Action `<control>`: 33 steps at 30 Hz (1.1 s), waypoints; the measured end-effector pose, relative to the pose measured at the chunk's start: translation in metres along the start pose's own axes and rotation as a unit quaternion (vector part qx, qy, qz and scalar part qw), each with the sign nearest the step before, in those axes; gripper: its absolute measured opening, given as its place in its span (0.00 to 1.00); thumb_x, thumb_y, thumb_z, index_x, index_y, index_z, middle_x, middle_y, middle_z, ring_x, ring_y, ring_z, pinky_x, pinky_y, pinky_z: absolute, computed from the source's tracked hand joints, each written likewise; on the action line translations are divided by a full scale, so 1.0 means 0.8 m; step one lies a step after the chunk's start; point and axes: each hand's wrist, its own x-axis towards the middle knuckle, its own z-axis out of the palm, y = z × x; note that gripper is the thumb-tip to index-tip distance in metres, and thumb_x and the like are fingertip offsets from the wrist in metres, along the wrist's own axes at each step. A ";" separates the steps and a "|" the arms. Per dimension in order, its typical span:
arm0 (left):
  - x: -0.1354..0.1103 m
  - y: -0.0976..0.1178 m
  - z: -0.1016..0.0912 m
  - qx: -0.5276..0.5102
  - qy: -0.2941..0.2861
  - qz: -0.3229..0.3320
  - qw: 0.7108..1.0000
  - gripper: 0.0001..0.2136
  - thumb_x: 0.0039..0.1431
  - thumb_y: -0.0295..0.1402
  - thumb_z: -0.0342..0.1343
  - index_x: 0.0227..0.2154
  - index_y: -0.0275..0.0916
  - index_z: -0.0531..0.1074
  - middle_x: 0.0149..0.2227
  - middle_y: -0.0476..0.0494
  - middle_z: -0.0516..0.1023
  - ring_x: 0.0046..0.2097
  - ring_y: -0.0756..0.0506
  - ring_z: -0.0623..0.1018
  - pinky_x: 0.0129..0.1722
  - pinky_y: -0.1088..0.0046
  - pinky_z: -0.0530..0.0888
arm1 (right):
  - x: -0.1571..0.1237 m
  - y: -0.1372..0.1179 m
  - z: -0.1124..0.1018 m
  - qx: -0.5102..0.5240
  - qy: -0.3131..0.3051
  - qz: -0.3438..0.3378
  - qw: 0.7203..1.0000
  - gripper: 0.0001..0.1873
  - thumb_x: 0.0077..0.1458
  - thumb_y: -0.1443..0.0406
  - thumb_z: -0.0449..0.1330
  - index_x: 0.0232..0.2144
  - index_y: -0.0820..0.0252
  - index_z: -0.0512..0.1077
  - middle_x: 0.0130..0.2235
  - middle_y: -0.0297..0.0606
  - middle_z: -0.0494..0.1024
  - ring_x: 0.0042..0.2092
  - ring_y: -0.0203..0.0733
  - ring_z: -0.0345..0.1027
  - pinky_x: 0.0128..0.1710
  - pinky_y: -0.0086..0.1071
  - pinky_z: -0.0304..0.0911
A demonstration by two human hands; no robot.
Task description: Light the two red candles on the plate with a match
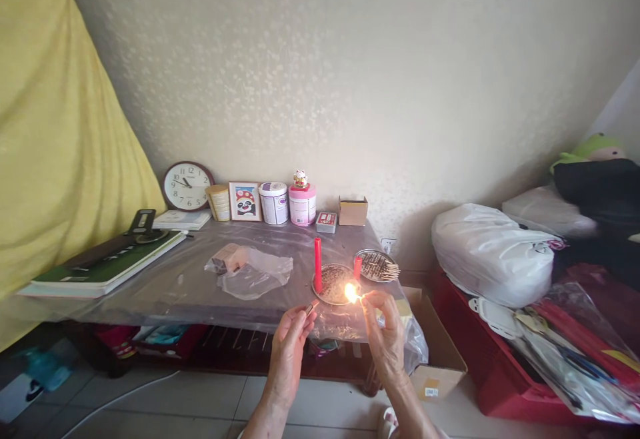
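Thumb and fingertips of my right hand (pixel 387 332) pinch a thin burning matchstick (pixel 361 298) by the near right side of a round, speckled plate (pixel 331 284), set on a table covered with clear plastic sheeting (pixel 190 292). Its bright yellow-white flame (pixel 352 292) flares just in front of a short red cylindrical candle (pixel 357 266), whose base is lost in the glare; a tall, slender red candle (pixel 318 266) stands upright at the plate's left side. My left hand (pixel 289 336), by the table's front edge, grips a small, slim object (pixel 312 307), too little of it showing to name. Good handling, I judge, means a light pinch at the stick's end, the flame no lower than my fingertips, the wrist slow and steady, and the fire over the plate rather than the sheeting. The crumpled, clear plastic bag (pixel 260 278) to the left and the pale wooden matchsticks (pixel 391 270) on a second round plate (pixel 369 268), behind right, look quick to catch.
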 end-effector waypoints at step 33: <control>0.002 -0.005 -0.002 -0.005 -0.007 -0.024 1.000 0.14 0.53 0.41 0.58 0.39 0.39 0.76 0.45 0.41 0.78 0.46 0.45 0.74 0.49 0.68 0.66 | 0.006 -0.008 0.004 0.124 0.007 0.150 0.981 0.11 0.55 0.56 0.57 0.30 0.57 0.70 0.29 0.32 0.72 0.32 0.40 0.63 0.34 0.32 0.59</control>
